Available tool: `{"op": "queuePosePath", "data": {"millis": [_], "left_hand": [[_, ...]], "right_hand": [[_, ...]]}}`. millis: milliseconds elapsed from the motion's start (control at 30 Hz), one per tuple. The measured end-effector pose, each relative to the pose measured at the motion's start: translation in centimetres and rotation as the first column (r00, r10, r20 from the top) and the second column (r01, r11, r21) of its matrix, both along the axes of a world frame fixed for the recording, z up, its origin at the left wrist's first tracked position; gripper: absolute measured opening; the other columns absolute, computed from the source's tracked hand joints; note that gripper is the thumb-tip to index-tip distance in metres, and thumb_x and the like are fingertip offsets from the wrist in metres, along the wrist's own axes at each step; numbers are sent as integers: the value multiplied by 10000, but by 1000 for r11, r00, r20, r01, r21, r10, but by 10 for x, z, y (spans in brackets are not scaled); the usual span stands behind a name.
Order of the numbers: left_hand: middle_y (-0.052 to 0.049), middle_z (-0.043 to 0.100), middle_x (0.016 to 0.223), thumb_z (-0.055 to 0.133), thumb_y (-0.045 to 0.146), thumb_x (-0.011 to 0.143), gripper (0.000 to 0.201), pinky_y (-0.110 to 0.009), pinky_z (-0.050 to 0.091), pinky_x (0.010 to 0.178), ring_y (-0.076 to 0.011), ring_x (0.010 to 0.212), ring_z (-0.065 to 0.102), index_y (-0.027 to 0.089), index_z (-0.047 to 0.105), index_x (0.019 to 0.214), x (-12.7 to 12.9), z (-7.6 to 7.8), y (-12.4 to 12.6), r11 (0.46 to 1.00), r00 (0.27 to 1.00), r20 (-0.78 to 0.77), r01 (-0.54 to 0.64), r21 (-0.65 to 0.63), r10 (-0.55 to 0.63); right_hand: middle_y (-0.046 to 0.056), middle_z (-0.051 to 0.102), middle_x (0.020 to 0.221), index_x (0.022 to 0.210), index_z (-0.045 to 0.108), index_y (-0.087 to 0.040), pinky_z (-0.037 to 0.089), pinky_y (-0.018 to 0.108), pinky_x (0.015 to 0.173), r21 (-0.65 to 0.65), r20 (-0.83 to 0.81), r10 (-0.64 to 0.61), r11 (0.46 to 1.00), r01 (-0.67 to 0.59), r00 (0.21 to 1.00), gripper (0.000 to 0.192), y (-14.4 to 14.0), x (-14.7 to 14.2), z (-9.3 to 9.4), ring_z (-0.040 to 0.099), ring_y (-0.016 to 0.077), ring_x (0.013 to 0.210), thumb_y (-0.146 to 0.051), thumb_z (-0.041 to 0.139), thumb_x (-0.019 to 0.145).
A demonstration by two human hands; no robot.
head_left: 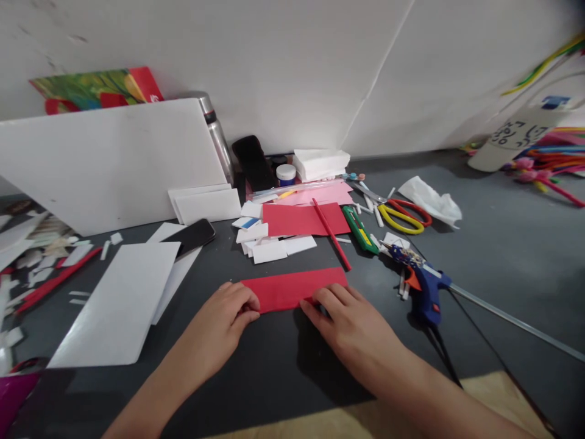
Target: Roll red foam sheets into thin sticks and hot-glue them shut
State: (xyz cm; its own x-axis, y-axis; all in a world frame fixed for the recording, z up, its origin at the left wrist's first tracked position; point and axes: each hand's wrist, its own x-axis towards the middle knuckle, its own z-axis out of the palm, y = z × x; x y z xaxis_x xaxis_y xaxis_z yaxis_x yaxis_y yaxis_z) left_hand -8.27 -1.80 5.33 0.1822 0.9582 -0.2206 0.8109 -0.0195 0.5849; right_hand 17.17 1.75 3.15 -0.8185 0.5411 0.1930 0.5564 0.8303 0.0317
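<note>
A strip of red paper (283, 289) lies across the dark table in front of me, its near edge pinched at both ends. My left hand (233, 311) grips the left end between thumb and curled fingers. At the right end, my right hand (342, 311) has thumb and fingers closed on the near edge. Whether the edge is folded over under the fingers I cannot tell. Just beyond lie a second red paper sheet (292, 219) and a thin red paper stick (331, 235) slanting over it.
To the right are a blue glue gun (427, 292) with a long glue stick, scissors (402, 219) and a green box cutter (360, 230). White boards (119, 299), a phone (194, 236) and paper scraps lie left. A large white board (114, 164) leans behind, beside a steel bottle (217, 134).
</note>
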Motion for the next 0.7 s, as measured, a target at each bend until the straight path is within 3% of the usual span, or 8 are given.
{"op": "queuePosePath", "data": {"millis": [333, 567, 700], "left_hand": [[-12, 629, 885, 493, 144, 945, 164, -372, 414, 828, -217, 899, 547, 218, 587, 832, 0, -2, 3, 999, 999, -9, 32, 15, -31], [-70, 589, 978, 383, 154, 1016, 264, -402, 405, 841, -233, 922, 496, 188, 628, 925, 7, -8, -10, 937, 980, -137, 178, 301, -142], [-61, 584, 943, 393, 143, 1011, 249, -406, 410, 841, -228, 899, 494, 188, 613, 903, 9, -10, -10, 947, 980, -152, 168, 274, -130]], "right_hand": [[103, 632, 998, 1211, 663, -131, 433, 382, 740, 2, 5, -5, 1000, 5, 1000, 384, -1, 0, -2, 518, 256, 871, -170, 710, 832], [110, 635, 999, 1217, 665, -127, 434, 393, 753, -1, 16, -11, 1000, 11, 1000, 406, -2, 1, -1, 520, 257, 868, -182, 722, 819], [105, 633, 1002, 1222, 661, -132, 434, 395, 760, -1, 16, -10, 1000, 10, 1000, 415, -4, 1, -2, 520, 257, 873, -182, 725, 815]]}}
